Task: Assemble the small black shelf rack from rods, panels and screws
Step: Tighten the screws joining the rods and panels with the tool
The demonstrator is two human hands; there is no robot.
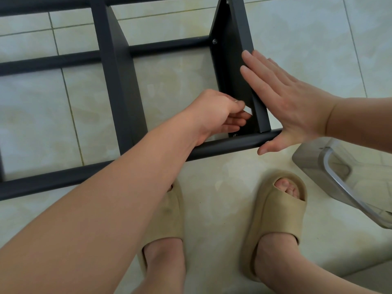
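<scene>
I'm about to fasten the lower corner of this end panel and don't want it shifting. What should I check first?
1. Right hand braces the end panel from outside: ok, flat against it.
2. Left hand has its small pale piece: ok, pinched at the panel's inner face.
3. Upper screw seated: ok, its head shows by the middle rod.
4. Lower screw driven home: cannot tell, only a glint shows below the left hand.
5. Front rod meets the panel's lower end: ok.
</scene>
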